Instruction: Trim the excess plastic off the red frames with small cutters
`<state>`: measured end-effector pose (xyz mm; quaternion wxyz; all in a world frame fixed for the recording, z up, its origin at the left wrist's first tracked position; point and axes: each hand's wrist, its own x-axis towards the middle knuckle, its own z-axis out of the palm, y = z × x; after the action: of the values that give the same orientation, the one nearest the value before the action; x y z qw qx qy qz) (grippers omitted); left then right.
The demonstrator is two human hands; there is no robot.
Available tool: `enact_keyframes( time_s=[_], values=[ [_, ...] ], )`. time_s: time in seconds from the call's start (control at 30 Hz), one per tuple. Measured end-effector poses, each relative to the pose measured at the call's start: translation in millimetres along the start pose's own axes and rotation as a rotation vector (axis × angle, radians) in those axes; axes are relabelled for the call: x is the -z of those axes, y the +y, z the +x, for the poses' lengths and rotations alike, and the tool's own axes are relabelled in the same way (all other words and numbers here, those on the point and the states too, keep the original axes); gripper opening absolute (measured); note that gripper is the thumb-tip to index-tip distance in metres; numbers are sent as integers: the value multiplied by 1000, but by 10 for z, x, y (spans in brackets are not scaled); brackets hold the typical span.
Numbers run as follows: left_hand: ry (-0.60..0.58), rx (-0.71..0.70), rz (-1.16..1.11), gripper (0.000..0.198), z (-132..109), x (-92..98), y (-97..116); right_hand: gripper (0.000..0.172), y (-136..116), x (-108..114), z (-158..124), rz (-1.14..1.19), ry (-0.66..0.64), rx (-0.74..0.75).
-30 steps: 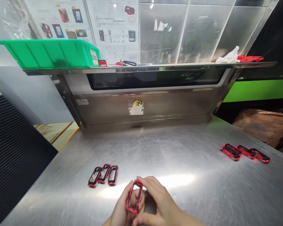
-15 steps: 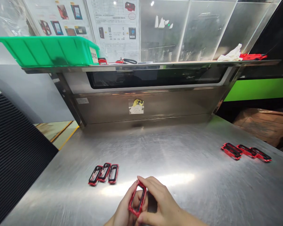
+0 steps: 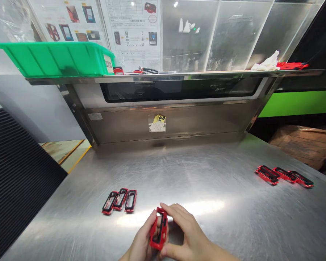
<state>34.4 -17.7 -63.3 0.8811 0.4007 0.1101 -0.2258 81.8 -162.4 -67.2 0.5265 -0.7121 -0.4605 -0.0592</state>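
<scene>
Between my hands, low in the middle of the view, is a red and black rectangular frame (image 3: 164,237), tilted so that one long side wall faces me. My left hand (image 3: 139,239) grips its left side, with fingers behind it. At its top and bottom right corners, my right hand (image 3: 188,232) holds it between fingers and thumb. To the left on the metal table, three similar frames (image 3: 130,200) lie side by side, black rims upward. Several more red and black frames (image 3: 267,175) lie grouped at the far right of the table.
The steel table (image 3: 201,163) ends at a back panel bearing a small clear packet (image 3: 157,124). Above runs a shelf (image 3: 195,75) with a green bin (image 3: 57,59) and a red part beside white tissue (image 3: 267,62). A brown bag (image 3: 301,145) stands beyond the right edge.
The frame in my hands has turned, so its red side wall now shows and its opening looks narrower. Both hands stay nearly in place. The other frames lie as before.
</scene>
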Motion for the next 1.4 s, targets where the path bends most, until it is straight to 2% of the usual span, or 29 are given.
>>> enact_keyframes(
  time_s=[0.1, 0.2, 0.27, 0.33, 0.47, 0.57, 0.7, 0.8, 0.87, 1.0, 1.13, 1.27, 1.4],
  values=[
    [40, -100, 114, 55, -99, -88, 44, 71, -35, 30, 14, 3, 21, 7],
    [90, -297, 443, 52, -171, -183, 96, 61, -87, 74, 32, 27, 34, 5],
    [170, -467, 656, 47, -189, -222, 118, 54, -120, 101, 41, 50, 49, 2],
    [285, -593, 776, 41, -189, -231, 121, 48, -142, 118, 43, 71, 84, -1],
    [462, -708, 930, 32, -171, -175, 89, 34, -157, 130, 36, 55, 207, -12],
    [478, -791, 1047, 31, -156, -104, 58, 29, -160, 125, 37, -1, 229, 6],
    [445, -1009, 1215, 28, -129, -5, 18, 39, -159, 77, 40, -61, 156, 23],
    [422, -1151, 1320, 31, -105, 60, -8, 31, -155, 36, 35, -115, 125, 10],
    [428, -1155, 1327, 38, -93, 91, -19, 26, -150, 28, 27, -154, 140, 15],
    [409, -977, 1187, 58, -105, 98, -6, 23, -129, 53, 2, -154, 217, 4],
    [337, -912, 1074, 42, -159, 46, 55, 18, -101, 69, -21, -57, 200, 44],
    [284, -979, 1065, 31, -201, -29, 115, 18, -104, 70, -14, -13, 192, 81],
    [281, -1038, 1050, 28, -219, -97, 142, 17, -125, 78, 8, 22, 180, 75]
  ],
)
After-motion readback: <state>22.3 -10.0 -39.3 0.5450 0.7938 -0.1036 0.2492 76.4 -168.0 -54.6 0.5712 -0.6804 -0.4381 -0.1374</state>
